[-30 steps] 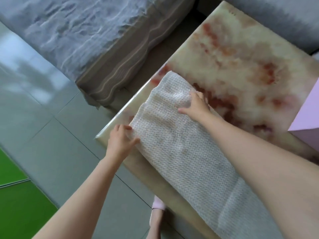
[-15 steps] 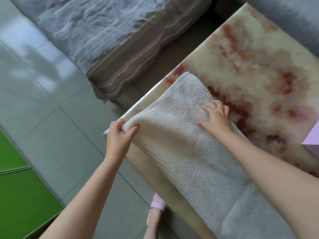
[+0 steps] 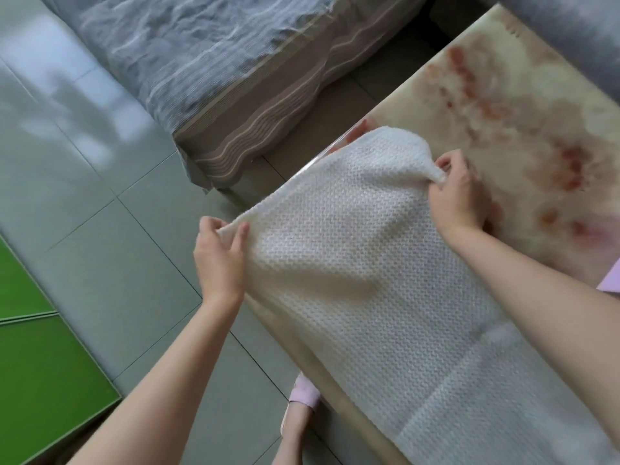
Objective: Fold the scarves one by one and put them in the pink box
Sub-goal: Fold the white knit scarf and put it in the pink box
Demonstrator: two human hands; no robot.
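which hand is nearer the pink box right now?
Right. The right hand pinches one corner of the white knit scarf above the table, toward the pink box. The left hand pinches the other corner past the table edge, over the floor, farther off.

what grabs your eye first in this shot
A white knitted scarf stretches across the middle, its far end lifted off the marbled table. The left hand pinches one corner, the right hand the other. A sliver of the pink box shows at the right edge.

Open tabletop [image 3: 496, 95] beyond scarf [image 3: 352, 263] (box [image 3: 611, 280] right)
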